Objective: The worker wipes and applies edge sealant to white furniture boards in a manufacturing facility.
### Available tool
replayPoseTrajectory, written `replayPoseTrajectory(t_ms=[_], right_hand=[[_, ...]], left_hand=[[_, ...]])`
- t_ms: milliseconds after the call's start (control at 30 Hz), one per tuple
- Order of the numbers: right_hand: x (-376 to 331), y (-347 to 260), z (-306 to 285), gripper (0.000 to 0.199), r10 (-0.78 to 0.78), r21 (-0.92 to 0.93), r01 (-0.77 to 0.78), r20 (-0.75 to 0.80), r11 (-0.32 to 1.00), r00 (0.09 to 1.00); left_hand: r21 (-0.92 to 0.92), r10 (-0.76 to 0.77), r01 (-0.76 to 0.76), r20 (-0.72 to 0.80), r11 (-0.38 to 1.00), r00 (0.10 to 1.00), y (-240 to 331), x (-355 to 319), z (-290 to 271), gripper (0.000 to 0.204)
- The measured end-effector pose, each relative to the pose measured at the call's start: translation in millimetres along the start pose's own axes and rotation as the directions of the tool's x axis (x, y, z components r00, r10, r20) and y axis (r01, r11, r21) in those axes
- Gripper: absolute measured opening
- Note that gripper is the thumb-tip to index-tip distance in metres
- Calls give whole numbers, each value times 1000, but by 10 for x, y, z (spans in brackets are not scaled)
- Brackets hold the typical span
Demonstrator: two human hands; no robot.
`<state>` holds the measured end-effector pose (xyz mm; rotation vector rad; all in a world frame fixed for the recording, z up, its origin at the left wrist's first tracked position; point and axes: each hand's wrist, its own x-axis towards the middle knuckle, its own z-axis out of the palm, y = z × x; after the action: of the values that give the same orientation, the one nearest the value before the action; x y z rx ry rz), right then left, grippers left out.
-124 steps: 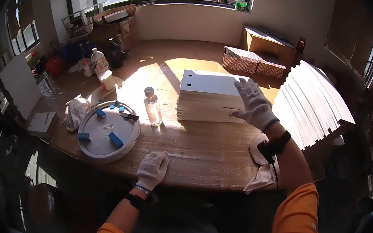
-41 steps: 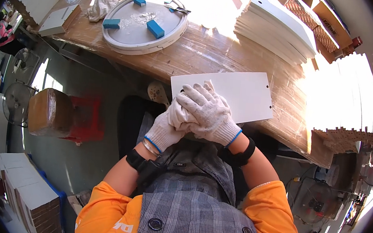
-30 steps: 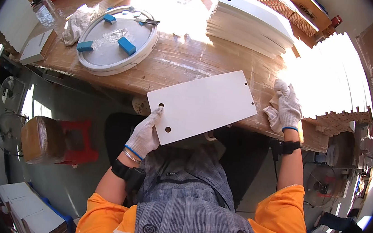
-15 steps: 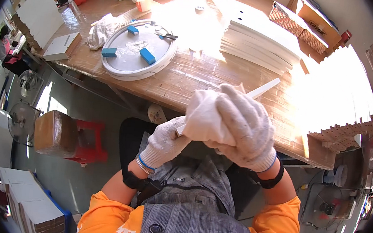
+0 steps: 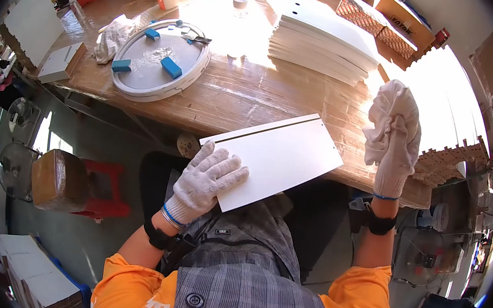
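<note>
A white rectangular panel point(image 5: 275, 163) with a dark groove along its far long side lies slanted over the table's front edge, its near left corner above my lap. My left hand point(image 5: 207, 180), in a pale knit glove, rests on the panel's left end. Its fingers are spread and lie flat on the white face. To the right of the panel, my gloved right hand point(image 5: 395, 164) is raised and apart from it. A crumpled white cloth point(image 5: 394, 109) is bunched in that hand and covers most of its fingers.
A round white lid point(image 5: 169, 89) with several blue blocks, white paste and a scraper sits left on the table point(image 5: 234, 101). Beyond the panel stands a stack of white boards point(image 5: 324, 48); more boards point(image 5: 453, 97) are piled right. A box on a red stool point(image 5: 110, 191) stands at left.
The panel, earlier edge-on between my hands, now lies with its broad face up. My right hand has moved right, off the panel, with the cloth. My left hand's fingers have spread over it.
</note>
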<state>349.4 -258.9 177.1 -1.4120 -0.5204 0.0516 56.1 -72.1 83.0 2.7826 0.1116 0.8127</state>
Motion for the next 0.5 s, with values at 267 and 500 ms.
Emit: replayPoseTrajectory(t_ms=[267, 500], right_hand=[[-1129, 449, 1178, 66, -217, -43, 776, 949, 629, 228], [84, 1194, 228, 59, -83, -839, 450, 448, 304, 890]], left_hand=[[149, -164, 178, -98, 973, 982, -30, -218, 266, 49], [-29, -450, 455, -213, 890, 867, -129, -385, 562, 84]])
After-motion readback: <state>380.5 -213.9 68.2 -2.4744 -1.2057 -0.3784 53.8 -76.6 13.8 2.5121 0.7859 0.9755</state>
